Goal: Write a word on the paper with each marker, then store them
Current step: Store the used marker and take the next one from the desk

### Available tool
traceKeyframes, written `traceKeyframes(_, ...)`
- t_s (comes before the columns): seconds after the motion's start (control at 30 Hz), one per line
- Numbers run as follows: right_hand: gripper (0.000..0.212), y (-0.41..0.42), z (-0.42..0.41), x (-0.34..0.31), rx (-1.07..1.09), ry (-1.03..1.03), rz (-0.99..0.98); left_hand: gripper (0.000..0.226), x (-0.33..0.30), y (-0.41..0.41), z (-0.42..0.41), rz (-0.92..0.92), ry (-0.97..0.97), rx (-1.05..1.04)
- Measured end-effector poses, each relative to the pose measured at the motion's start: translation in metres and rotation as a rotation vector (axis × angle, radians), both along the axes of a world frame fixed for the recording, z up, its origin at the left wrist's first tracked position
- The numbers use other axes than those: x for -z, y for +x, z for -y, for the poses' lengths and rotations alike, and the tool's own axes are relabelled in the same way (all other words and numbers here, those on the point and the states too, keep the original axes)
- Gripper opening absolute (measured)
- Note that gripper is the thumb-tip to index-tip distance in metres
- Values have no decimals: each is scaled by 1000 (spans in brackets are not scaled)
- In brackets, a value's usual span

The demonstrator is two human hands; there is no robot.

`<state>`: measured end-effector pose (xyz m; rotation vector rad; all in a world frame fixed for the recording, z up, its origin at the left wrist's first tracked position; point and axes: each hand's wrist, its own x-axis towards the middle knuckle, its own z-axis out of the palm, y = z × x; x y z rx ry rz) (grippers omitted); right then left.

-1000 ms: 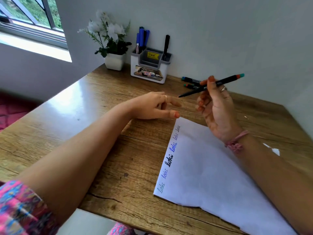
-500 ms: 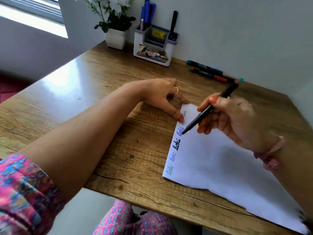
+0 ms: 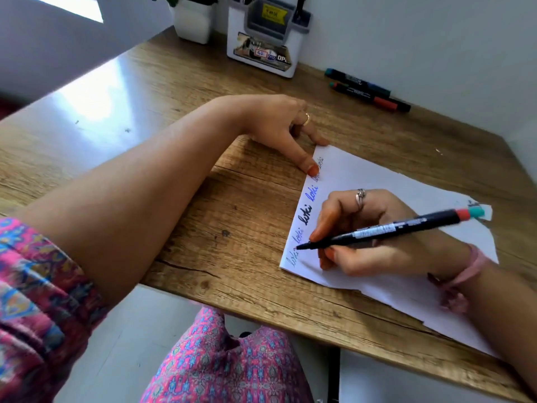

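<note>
Your right hand (image 3: 374, 234) grasps a black marker (image 3: 389, 229) in a writing grip, thumb and forefinger pinching the barrel near the nib, with the red and teal tail end angled up and to the right. The nib touches the paper (image 3: 377, 175) at its left edge, between two of the written words in the column there. The paper lies flat on the wooden bench (image 3: 180, 82), one corner pointing away from you. Your left hand (image 3: 279, 126) is released, fingers spread, with the fingertips pressing down at the far corner of the paper and the thumb tip on the bench just beside the left edge; it grasps nothing. Two further markers (image 3: 369, 90) lie side by side on the bench along the wall, well apart from the paper. A white and grey holder (image 3: 261, 50) stands at the back of the bench against the wall, with a white plant pot (image 3: 193, 23) just beside it on its left.
</note>
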<state>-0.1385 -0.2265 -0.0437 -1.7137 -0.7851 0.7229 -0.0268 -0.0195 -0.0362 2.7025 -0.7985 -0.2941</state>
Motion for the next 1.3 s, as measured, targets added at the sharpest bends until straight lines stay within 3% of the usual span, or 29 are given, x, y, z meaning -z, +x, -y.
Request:
traceKeyframes(0.17, 22, -6, -5, 8, 98, 25, 101, 81, 1, -2, 1, -20, 5, -14)
traceKeyframes(0.33, 6, -9, -4, 10, 67, -4, 265, 77, 1, -2, 1, -21, 3, -35)
traceKeyframes(0.67, 4, -8, -3, 11, 13, -5, 252, 76, -2, -5, 2, -26, -18, -53)
traceKeyframes(0.8, 14, -8, -5, 11, 27, -2, 229, 77, -2, -5, 2, -43, -23, -44)
traceKeyframes(1.3, 4, -6, -4, 13, 25, 39, 262, 76, 0, -4, 1, -39, -47, -55)
